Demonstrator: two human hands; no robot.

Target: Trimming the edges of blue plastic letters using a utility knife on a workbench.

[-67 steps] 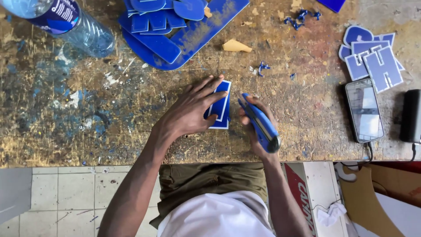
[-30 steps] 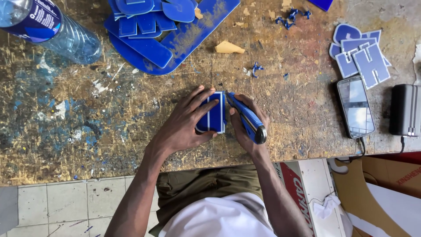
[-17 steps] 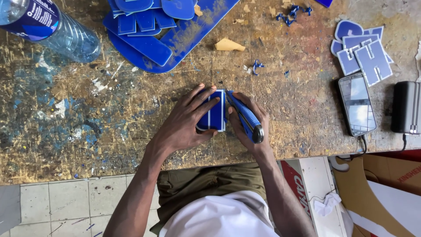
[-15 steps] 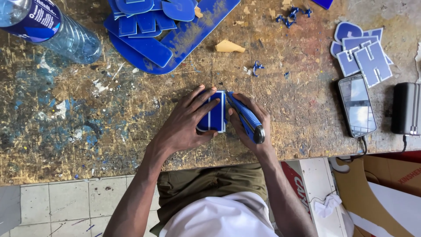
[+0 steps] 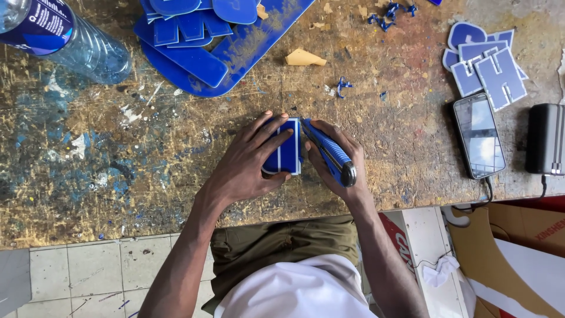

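Hands meet at the middle of a paint-stained plywood workbench [image 5: 118, 176]. The left hand [image 5: 250, 162] lies flat with fingers spread over a small blue rectangular piece [image 5: 288, 150] edged in white, pressing it down against the bench. The right hand [image 5: 332, 159] is closed around a blue utility knife [image 5: 329, 153], whose front end sits against the right edge of the piece; whether a blade is out cannot be told.

At 11 o'clock from the hands lies a heap of blue cut shapes on a larger blue sheet [image 5: 259, 44]. At 10 o'clock, well apart, a clear plastic water bottle [image 5: 65, 41] with a dark blue label lies on its side. A tan scrap [image 5: 303, 58] lies at 12 o'clock, with small blue offcuts [image 5: 388, 12] farther up at 1 o'clock. At 2 o'clock sits a stack of blue letter cutouts [image 5: 491, 68] with pale edges. Just below them, at 3 o'clock, a smartphone [image 5: 479, 135] lies face up with a cable at its lower end, and beside it a black box-shaped device [image 5: 544, 138] near the bench's right edge.
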